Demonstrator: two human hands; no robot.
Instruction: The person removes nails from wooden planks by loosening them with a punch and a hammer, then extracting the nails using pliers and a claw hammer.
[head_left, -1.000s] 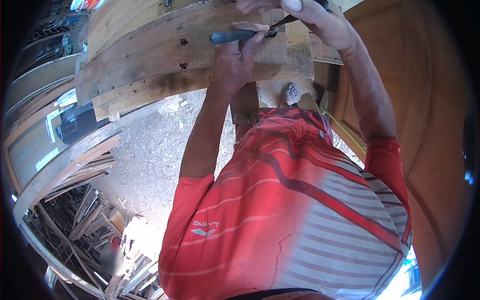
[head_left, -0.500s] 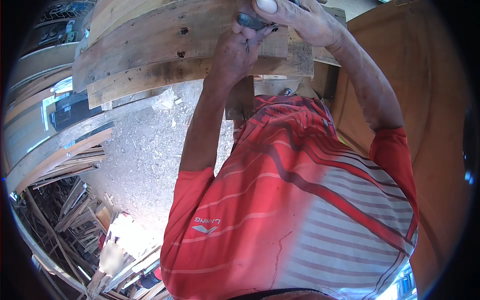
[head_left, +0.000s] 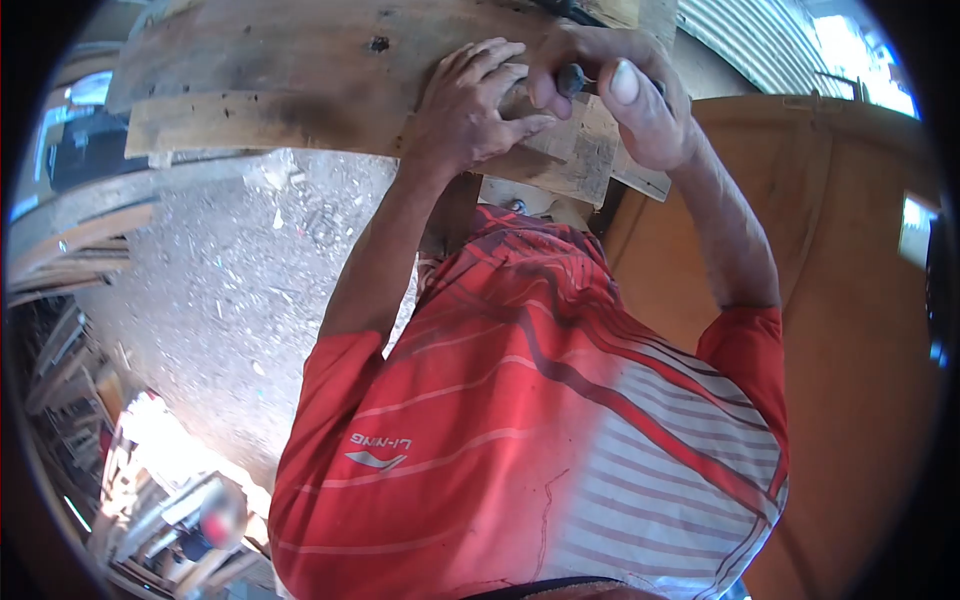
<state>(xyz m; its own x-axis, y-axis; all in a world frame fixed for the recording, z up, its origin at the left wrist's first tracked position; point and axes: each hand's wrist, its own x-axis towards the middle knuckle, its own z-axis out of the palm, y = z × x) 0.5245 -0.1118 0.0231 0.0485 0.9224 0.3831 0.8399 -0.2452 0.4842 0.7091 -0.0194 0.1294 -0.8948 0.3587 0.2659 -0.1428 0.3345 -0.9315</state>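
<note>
My left hand [head_left: 467, 115] lies on a worn wooden board [head_left: 270, 65] with its fingers spread and nothing held in it. Just to its right, my right hand [head_left: 625, 95] is closed around a dark-handled tool [head_left: 570, 78]. The rounded end of that handle pokes out between the fingers, and the rest of the tool is hidden by the hand. Under both hands, the board's right end rests near a paler plank edge [head_left: 560, 175]. A dark knot hole shows in the board left of my left hand.
A large brown wooden panel [head_left: 730, 380] stands at the right, near my right arm. Wood scraps [head_left: 75, 350] lie at the lower left, where a blurred person [head_left: 222, 515] is partly visible. Chips cover the floor [head_left: 250, 240]. Corrugated sheet [head_left: 745, 45] is at the upper right.
My left hand has let go of the dark handle and opened flat on the board. My right hand now holds a dark handle upright. The view has shifted to the right.
</note>
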